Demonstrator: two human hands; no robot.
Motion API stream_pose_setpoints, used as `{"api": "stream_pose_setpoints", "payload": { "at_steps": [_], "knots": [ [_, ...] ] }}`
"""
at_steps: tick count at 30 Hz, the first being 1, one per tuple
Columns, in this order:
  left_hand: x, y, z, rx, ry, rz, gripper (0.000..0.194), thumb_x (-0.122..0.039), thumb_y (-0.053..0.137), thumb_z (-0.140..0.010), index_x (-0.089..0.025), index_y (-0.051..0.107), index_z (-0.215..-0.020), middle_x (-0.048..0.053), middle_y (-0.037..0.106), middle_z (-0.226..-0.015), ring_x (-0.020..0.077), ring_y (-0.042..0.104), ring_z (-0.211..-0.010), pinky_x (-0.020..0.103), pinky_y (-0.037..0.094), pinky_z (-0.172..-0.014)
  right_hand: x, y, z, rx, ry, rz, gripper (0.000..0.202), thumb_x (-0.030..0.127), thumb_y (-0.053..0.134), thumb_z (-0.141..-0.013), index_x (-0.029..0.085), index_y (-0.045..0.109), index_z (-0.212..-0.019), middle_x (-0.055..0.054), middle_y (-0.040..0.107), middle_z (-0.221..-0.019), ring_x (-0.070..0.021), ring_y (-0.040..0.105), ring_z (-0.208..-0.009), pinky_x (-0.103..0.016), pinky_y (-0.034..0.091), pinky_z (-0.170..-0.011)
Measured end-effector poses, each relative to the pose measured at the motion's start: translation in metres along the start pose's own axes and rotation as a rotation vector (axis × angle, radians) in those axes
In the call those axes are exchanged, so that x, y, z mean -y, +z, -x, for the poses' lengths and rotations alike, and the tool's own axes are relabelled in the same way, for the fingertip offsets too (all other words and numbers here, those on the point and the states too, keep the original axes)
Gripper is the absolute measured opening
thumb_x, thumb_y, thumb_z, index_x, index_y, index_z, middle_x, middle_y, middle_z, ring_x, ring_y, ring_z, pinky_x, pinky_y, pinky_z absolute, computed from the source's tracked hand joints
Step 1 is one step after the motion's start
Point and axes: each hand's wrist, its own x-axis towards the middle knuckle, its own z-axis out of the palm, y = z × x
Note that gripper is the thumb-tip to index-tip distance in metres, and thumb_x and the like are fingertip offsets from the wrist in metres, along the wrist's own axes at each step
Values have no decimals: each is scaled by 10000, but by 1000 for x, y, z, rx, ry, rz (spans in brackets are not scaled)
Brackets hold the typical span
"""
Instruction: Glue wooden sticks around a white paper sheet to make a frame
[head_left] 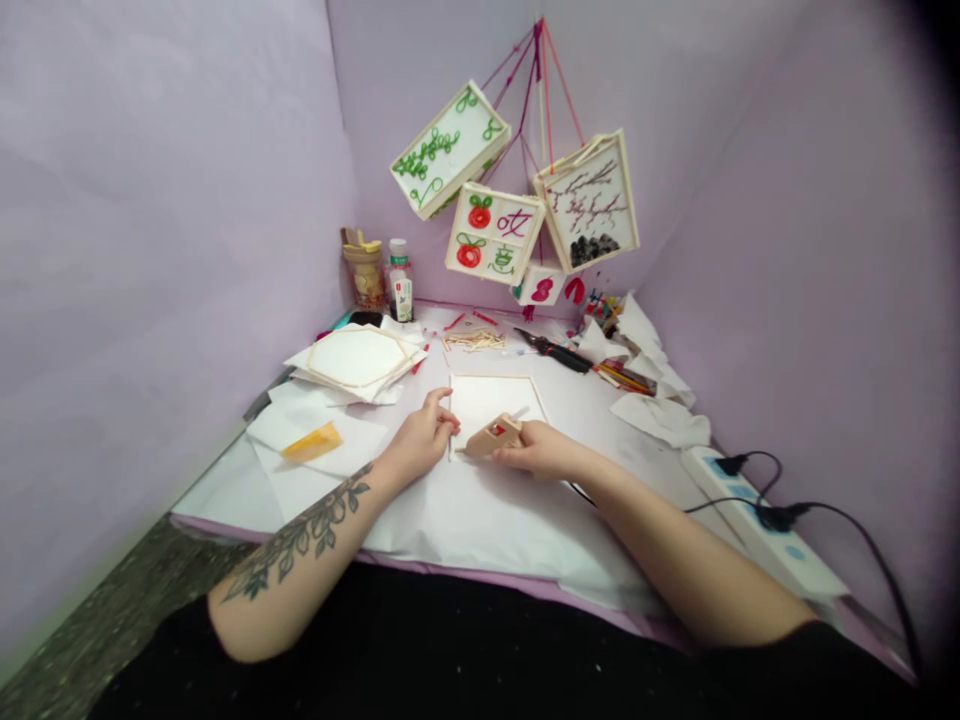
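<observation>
The right hand has its grip closed around a tan glue gun, whose nozzle points left, just beside the left hand. The left grip is half open, fingers loosely curled at the left edge of a white sheet; I cannot tell whether they pinch anything. The sheet lies flat between the 2 hands, on their far side, with thin strips along its left, far and right edges—the gun covers part of its near right.

Plain white covering spreads from the sheet to the surface's near edge. Papers and a stack of hexagonal frames lie left; loose sticks and black-handled cutters lie far. A black cord runs behind the right forearm toward a power strip at right.

On the middle hanging box, beside 2 red fruits, a green character looks like 意—the purple mark above it is unclear. The bottle's label is too small to read.
</observation>
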Motion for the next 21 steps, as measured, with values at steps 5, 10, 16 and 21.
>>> {"api": "stream_pose_setpoints", "payload": {
  "at_steps": [5,10,16,21],
  "knots": [
    [0,0,0,-6,5,-7,479,-153,443,-838,-151,335,-1305,78,682,-906,190,670,-861,339,515,-792,0,-2,4,5,27,-12,329,418,576,-776,118,631,-899,-16,556,-651,-117,480,-564,-207,330,-486],
    [2,0,0,14,12,-37,479,-156,431,-846,-135,322,-1312,89,685,-913,191,669,-870,339,509,-803,4,-7,11,-3,64,-18,296,395,576,-776,124,621,-886,-24,567,-661,-118,483,-562,-208,337,-486],
    [3,0,-1,0,25,-37,474,-143,437,-836,-147,334,-1298,69,685,-892,183,666,-851,339,504,-801,-1,-10,15,-35,58,52,305,400,561,-780,118,640,-865,-45,594,-686,-140,516,-601,-218,342,-502],
    [5,1,-2,2,30,-41,474,-144,439,-834,-155,337,-1296,63,687,-891,179,665,-849,337,502,-804,-9,-11,17,-60,34,53,343,433,568,-767,117,649,-872,-54,612,-711,-156,527,-630,-229,353,-521]
  ]
}}
